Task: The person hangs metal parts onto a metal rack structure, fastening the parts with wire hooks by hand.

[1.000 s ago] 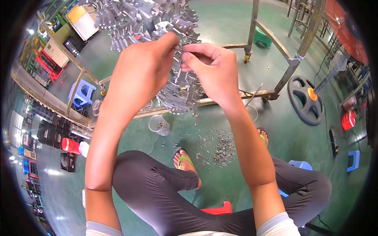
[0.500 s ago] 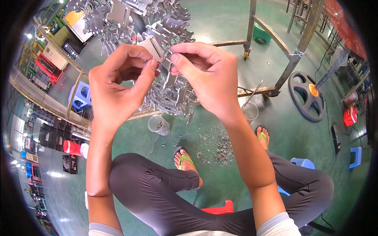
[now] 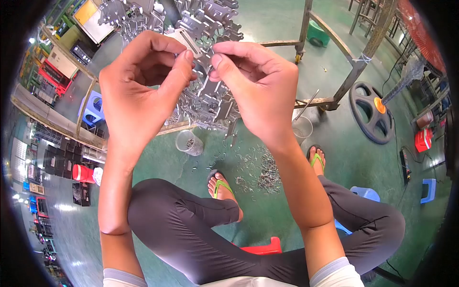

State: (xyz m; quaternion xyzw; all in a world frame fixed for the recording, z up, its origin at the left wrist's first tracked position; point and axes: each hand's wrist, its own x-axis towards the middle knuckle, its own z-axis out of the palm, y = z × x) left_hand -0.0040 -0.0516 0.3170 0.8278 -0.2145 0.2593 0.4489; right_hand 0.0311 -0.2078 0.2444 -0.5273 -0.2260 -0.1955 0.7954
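Many grey metal brackets hang in a dense cluster at the top centre. My left hand is at the left side of the cluster, its thumb and index fingertips pressed together beside a flat slotted plate. What it pinches, if anything, is too small to tell. My right hand is across from it at the cluster's right side. Its thumb and index finger are closed at the edge of the hanging parts, and the thing between them is hidden. A small gap separates the two hands.
A rusty metal frame on wheels surrounds the cluster. Below stand a clear cup of small parts and another clear cup. Small curved metal pieces lie on the floor between my feet. A fan with a round base stands right.
My left hand has moved left, away from my right hand, and turned to show its thumb and fingers. The slotted plate has come into view, and the hanging parts have shifted.
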